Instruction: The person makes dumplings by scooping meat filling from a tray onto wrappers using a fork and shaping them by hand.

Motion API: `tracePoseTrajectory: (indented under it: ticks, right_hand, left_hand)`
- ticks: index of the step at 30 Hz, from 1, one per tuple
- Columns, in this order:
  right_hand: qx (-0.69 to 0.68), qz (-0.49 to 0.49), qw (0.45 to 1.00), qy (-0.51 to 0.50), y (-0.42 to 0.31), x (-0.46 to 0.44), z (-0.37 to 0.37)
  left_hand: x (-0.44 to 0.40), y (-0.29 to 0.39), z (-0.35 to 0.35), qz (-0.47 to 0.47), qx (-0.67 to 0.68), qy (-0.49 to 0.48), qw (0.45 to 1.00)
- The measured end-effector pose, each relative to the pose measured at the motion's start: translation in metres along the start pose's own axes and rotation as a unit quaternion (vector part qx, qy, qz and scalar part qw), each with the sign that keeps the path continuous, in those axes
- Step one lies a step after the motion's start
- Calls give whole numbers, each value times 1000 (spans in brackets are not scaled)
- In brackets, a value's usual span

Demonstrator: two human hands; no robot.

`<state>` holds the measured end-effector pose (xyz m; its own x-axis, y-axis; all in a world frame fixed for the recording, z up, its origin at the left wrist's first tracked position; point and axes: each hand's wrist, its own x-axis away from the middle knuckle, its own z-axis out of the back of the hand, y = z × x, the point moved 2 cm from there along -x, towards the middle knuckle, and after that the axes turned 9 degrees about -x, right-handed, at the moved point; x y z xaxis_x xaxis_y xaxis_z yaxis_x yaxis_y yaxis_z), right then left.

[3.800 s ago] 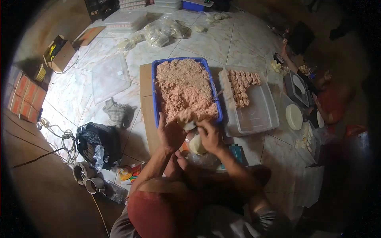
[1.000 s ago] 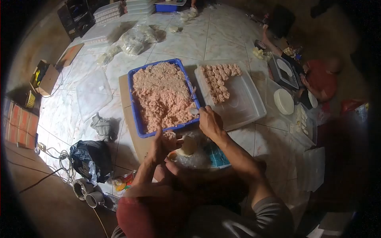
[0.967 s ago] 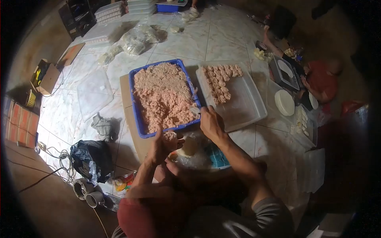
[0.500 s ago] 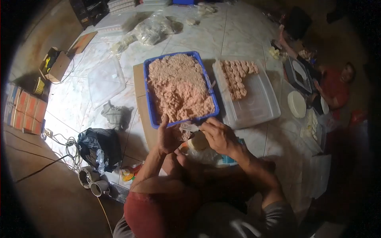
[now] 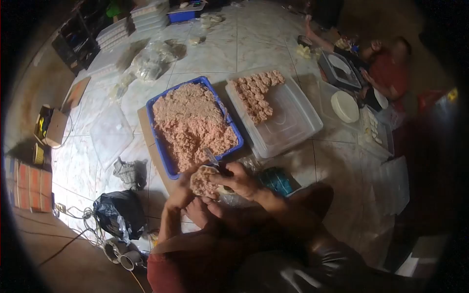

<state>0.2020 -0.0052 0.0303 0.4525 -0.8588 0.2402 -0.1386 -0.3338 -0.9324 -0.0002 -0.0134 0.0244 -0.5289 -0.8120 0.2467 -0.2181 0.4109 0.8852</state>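
Observation:
A blue tray [image 5: 240, 141] holds a large mass of pinkish minced filling [image 5: 190, 117]. Just in front of its near edge, my left hand [image 5: 180, 194] is closed around a filled wrapper [image 5: 204, 181] heaped with the same filling. My right hand [image 5: 242, 181] touches the wrapper from the right with its fingers, and a spoon [image 5: 211, 156] sticks up from that hand over the tray's edge. To the right, a clear plastic container [image 5: 293, 132] has rows of filled pieces [image 5: 254, 93] along its far and left sides.
A black plastic bag [image 5: 118, 212] and a grey cloth [image 5: 128, 172] lie at the left. A co-worker in red [image 5: 391, 71] sits at the right, near a round white stack [image 5: 345, 106]. Clear bags [image 5: 149, 63] lie beyond the tray. A teal package [image 5: 276, 180] is near my right hand.
My right hand has brought the spoon to the wrapper from the tray's edge, and its fingers now meet the wrapper with the spoon tilted upward. The view has turned, shifting everything.

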Motion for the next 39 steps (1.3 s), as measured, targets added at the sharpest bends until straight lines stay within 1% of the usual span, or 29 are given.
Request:
tracePoseTrajectory:
  ticks: [1,3,5,6,7,8,9,10,12,13,14,15,16,17,19,21,23,24,25,26,28,30,31,32,33,35,36,37,39]
  right_hand:
    - [-4,5,1000,4,3,-2,-1]
    - [88,157,981,66,9,-18,-3]
    - [-51,152,976,145,21,-18,3]
    - [-108,134,970,172,7,-9,3]
    - [-57,234,958,155,13,-7,11]
    - [-58,227,962,139,22,1,18]
    - [-74,134,983,100,29,11,20]
    - [-88,43,993,64,35,18,17]
    - [-117,28,992,44,47,18,15]
    - [-150,12,988,31,59,19,16]
    - [-46,68,992,98,98,10,25]
    - [-45,66,992,99,87,8,26]
    - [163,200,960,108,58,6,25]
    - [362,323,868,108,39,6,21]
    - [352,285,885,107,35,8,33]
    - [167,199,954,146,44,14,39]
    - [84,125,982,113,56,22,33]
    - [1,54,995,78,62,25,29]
    - [-83,-16,995,43,69,29,24]
    - [-60,20,998,15,83,26,20]
    - [34,74,995,58,74,24,-1]
    - [129,107,983,81,76,20,1]
    - [219,217,943,122,70,17,7]
    - [303,323,882,159,66,16,11]
    - [302,323,884,154,64,17,12]
    - [39,170,981,83,67,25,19]
    - [107,87,985,103,110,30,41]
    - [105,87,985,102,101,31,34]
    - [-81,-28,996,11,87,38,15]
  left_hand:
    - [1,-7,1,-19,-161,-20,987]
    - [-6,-15,-7,-187,-404,11,896]
    - [-6,-6,-24,-158,-181,113,964]
    - [-12,-2,-18,-165,-195,140,957]
    - [-20,-5,-4,-197,-288,188,918]
    - [-22,-11,7,-200,-364,222,882]
    - [-22,-11,10,-200,-438,251,839]
    - [-21,-12,10,-199,-437,261,838]
    - [-26,-15,10,-221,-142,253,931]
    - [-30,-22,11,-222,-140,255,931]
    - [-35,-31,13,-240,-200,249,917]
    - [-37,-36,12,-255,-260,243,899]
    - [-33,-21,10,-266,-570,222,745]
    - [-31,-24,7,-266,-568,224,746]
    - [-31,-17,2,-202,-283,311,884]
    - [-20,-5,6,-167,-278,253,912]
    - [-17,-11,16,-231,-329,255,879]
    - [-15,-6,5,-190,-192,265,926]
    - [-20,-10,0,-191,-194,264,925]
    - [-27,-16,-2,-172,-38,249,953]
    - [-22,-13,-3,-219,-367,213,878]
    - [-25,-22,2,-172,-416,254,856]
    - [-26,-28,7,-124,-463,295,826]
    - [-25,-33,10,-205,-278,294,891]
    - [-22,-26,14,-204,-279,300,889]
    - [-12,-2,15,-154,-234,139,950]
    - [-9,6,16,-155,-394,139,895]
    - [-9,6,12,-155,-396,140,895]
    - [-13,2,2,-194,-102,191,957]
